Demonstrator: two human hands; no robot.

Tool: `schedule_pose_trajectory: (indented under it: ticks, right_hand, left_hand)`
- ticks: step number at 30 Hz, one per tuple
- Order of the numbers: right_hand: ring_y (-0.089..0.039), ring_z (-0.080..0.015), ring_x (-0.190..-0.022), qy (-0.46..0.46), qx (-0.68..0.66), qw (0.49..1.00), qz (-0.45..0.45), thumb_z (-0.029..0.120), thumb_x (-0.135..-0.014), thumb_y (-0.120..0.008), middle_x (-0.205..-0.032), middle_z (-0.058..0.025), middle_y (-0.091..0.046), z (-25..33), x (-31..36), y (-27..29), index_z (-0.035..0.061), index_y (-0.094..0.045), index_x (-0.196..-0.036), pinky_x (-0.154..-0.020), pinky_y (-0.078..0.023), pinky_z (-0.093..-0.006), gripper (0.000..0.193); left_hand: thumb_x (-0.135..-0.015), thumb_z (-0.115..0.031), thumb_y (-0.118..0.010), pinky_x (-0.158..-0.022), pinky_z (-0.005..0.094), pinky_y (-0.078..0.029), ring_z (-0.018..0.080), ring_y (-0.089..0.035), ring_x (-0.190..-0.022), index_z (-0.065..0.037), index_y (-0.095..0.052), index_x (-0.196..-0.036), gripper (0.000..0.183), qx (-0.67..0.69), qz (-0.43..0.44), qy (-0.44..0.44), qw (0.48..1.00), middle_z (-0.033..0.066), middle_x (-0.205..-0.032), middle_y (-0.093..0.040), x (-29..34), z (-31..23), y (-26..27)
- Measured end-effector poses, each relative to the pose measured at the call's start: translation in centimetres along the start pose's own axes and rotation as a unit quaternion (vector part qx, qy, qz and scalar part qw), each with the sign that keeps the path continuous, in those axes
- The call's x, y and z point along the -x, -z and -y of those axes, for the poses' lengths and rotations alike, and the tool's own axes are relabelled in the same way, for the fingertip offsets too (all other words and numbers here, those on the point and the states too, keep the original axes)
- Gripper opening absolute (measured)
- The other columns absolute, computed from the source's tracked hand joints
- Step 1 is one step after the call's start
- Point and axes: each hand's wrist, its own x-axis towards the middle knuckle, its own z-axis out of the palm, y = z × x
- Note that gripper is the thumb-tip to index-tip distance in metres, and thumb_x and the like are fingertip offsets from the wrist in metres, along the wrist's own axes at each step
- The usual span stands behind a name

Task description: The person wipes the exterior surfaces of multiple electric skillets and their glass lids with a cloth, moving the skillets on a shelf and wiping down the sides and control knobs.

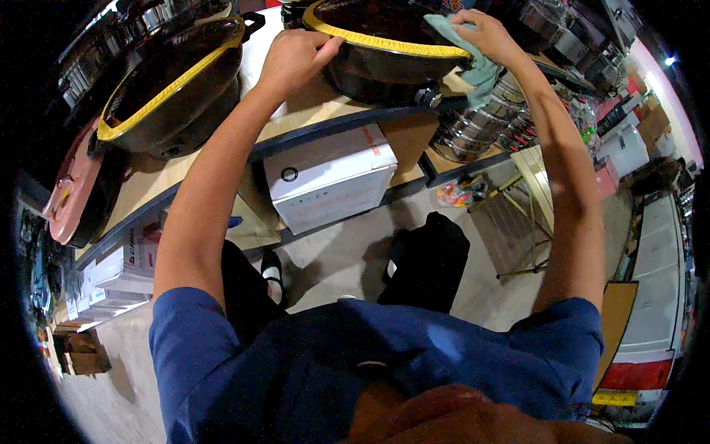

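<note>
A large black oval pot with a yellow band round its rim and a dark lid stands on the shelf in front of me. At its left end is my left hand, fingers curled by the rim and thumb pointing toward the band; its fingertips are partly hidden. My right hand pinches a pale green cloth at the pot's right end, and the cloth drapes down over the rim there. A knob shows low on the pot's front.
A second black pot with a yellow band stands to the left, beside a pink appliance. Under the shelf's edge sits a white box. Stacked steel pots and a folding stool are at right.
</note>
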Motion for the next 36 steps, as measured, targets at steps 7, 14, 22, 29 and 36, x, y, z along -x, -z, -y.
schedule_pose_trajectory:
  ticks: [7,14,22,29,36]
  right_hand:
    - [-0.069,-0.0347,-0.104,-0.048,0.17,0.984,0.015,0.027,-0.095,-0.066,-0.112,-0.0161,-0.072,-5.4,0.7,2.3,0.0114,-0.073,-0.113,-0.089,-0.055,-0.0434,0.025]
    - [-0.058,-0.0379,-0.114,-0.189,-0.128,0.969,0.095,0.038,-0.102,-0.049,-0.127,-0.0248,-0.062,2.6,-6.2,1.5,0.0014,-0.061,-0.132,-0.1,-0.045,-0.0487,0.049]
    - [-0.058,-0.0383,-0.114,-0.146,-0.048,0.982,0.11,0.038,-0.097,-0.062,-0.129,-0.0236,-0.06,9.1,-4.6,1.6,-0.0007,-0.063,-0.123,-0.092,-0.047,-0.0471,0.046]
    - [-0.059,-0.0399,-0.116,-0.185,0.015,0.974,0.129,0.032,-0.098,-0.063,-0.128,-0.0227,-0.062,10.1,-3.9,3.5,-0.0034,-0.064,-0.119,-0.095,-0.048,-0.0478,0.041]
    - [-0.062,-0.0413,-0.105,0.103,0.086,0.986,0.099,0.024,-0.095,-0.062,-0.123,-0.0219,-0.065,20.4,-5.9,1.0,0.0006,-0.067,-0.116,-0.089,-0.05,-0.0511,0.032]
  left_hand:
    - [-0.099,-0.042,-0.055,-0.078,0.0489,-0.053,0.0371,-0.067,-0.077,-0.004,-0.075,-0.079,0.047,0.011,-0.013,-0.022,1.0,0.0183,-0.078,-0.07,-0.9,-1.1,-0.6]
    - [-0.099,-0.037,-0.061,-0.069,0.0484,-0.05,0.0401,-0.065,-0.071,0.001,-0.07,-0.079,0.044,0.013,-0.017,-0.031,0.999,0.0208,-0.075,-0.067,0.0,0.0,0.1]
    - [-0.099,-0.039,-0.055,-0.075,0.0487,-0.053,0.0361,-0.067,-0.07,-0.004,-0.076,-0.077,0.047,0.01,-0.033,-0.011,0.999,0.0178,-0.072,-0.069,0.1,-0.5,-0.4]
    - [-0.099,-0.04,-0.056,-0.075,0.0488,-0.053,0.0371,-0.067,-0.072,-0.005,-0.075,-0.077,0.045,0.019,-0.054,-0.048,0.997,0.018,-0.073,-0.069,-0.4,-0.4,-0.9]
    - [-0.099,-0.04,-0.057,-0.074,0.0485,-0.053,0.0364,-0.067,-0.07,-0.006,-0.074,-0.075,0.045,-0.003,-0.043,-0.037,0.998,0.016,-0.072,-0.069,-0.2,0.0,-0.1]
